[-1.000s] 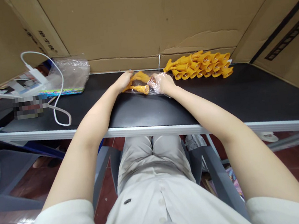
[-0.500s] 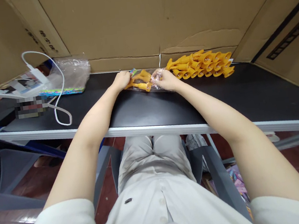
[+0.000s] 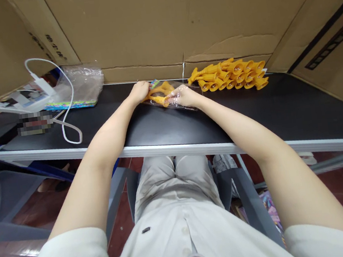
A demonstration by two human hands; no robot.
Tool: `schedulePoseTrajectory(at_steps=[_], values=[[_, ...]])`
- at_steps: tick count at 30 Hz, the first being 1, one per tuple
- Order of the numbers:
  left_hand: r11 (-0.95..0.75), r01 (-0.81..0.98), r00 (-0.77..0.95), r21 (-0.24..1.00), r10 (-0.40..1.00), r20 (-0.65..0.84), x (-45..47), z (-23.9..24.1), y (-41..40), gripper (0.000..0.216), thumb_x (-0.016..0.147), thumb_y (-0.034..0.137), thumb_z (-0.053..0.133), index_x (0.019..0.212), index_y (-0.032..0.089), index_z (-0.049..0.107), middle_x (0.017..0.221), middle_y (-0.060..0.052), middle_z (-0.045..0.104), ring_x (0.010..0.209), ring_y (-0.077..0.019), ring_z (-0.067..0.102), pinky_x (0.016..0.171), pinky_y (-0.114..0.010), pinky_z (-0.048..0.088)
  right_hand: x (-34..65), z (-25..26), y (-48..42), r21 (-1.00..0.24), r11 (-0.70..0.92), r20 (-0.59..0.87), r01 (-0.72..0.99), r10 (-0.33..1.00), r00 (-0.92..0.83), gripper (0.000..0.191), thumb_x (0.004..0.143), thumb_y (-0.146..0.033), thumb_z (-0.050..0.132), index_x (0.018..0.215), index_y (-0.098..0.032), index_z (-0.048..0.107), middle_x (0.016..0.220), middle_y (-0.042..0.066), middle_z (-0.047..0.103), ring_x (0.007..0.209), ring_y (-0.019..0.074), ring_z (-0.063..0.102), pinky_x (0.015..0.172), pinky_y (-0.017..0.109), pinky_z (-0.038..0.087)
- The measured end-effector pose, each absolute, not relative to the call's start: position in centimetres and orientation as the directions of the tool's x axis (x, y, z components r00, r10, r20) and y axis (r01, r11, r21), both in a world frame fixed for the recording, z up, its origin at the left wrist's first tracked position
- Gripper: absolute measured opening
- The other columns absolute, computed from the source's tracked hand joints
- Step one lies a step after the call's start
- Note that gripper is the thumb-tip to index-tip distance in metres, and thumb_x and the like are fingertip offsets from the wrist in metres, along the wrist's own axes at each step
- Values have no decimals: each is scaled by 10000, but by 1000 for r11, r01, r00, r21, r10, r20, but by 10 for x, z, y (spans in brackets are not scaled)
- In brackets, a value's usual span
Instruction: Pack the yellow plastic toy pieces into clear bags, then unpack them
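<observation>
A clear plastic bag [image 3: 189, 106] lies on the table between my hands, with yellow plastic trumpet-shaped pieces [image 3: 162, 100] in it. My left hand [image 3: 140, 92] is closed on the bag's left end, where a bit of coloured print shows by the fingertips. From the right, my right hand [image 3: 185, 95] reaches in at the bag's other end, its fingers at the flared ends of the yellow pieces and partly hidden behind the shiny film. Just beyond my right hand rests a stacked pile of the same yellow pieces [image 3: 230, 74].
A stack of clear bags with coloured edges [image 3: 83, 85] lies at the left. Near it are a white cable [image 3: 73, 91] and a blurred-out item [image 3: 35, 122]. Cardboard walls [image 3: 133, 28] enclose the back and sides. The table's pale front edge [image 3: 177, 148] runs before my lap.
My right hand has moved left and slightly nearer to me, further over the yellow pieces in the bag. My left hand has stayed at the bag's left end.
</observation>
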State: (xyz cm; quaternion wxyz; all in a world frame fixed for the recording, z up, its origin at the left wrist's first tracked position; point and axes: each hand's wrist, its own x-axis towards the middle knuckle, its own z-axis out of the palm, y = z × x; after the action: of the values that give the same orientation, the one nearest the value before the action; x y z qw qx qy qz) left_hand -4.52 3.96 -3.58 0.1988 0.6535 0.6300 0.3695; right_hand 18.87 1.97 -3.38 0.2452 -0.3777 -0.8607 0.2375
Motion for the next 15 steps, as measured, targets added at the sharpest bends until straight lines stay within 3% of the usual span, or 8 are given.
schedulePoseTrajectory(at_steps=[5,11,15], values=[[-148,744,-37,651,964,262,-43,-34,32,432,850,202,555,1186,123,816,1327,-165,790,1367,-377,651,1237,-416,458,185,-34,15,-528,593,266,608,795,-545,241,973,-216,735,1073,-80,907,1016,127,857,948,255,764,888,314,537],[-190,820,74,539,971,230,-43,-37,31,380,754,120,618,1055,157,847,1265,-143,814,1342,-412,676,1239,-455,477,188,-32,17,-479,604,241,637,788,-567,242,929,-196,714,1062,-117,900,999,72,856,1017,266,774,948,310,564],[-202,857,96,474,966,239,-42,-38,32,386,760,108,600,1039,172,858,1250,-149,812,1338,-421,681,1229,-458,491,187,-30,14,-517,539,241,665,837,-491,293,874,-87,674,1077,-96,885,1087,109,857,1079,304,787,1004,353,585]])
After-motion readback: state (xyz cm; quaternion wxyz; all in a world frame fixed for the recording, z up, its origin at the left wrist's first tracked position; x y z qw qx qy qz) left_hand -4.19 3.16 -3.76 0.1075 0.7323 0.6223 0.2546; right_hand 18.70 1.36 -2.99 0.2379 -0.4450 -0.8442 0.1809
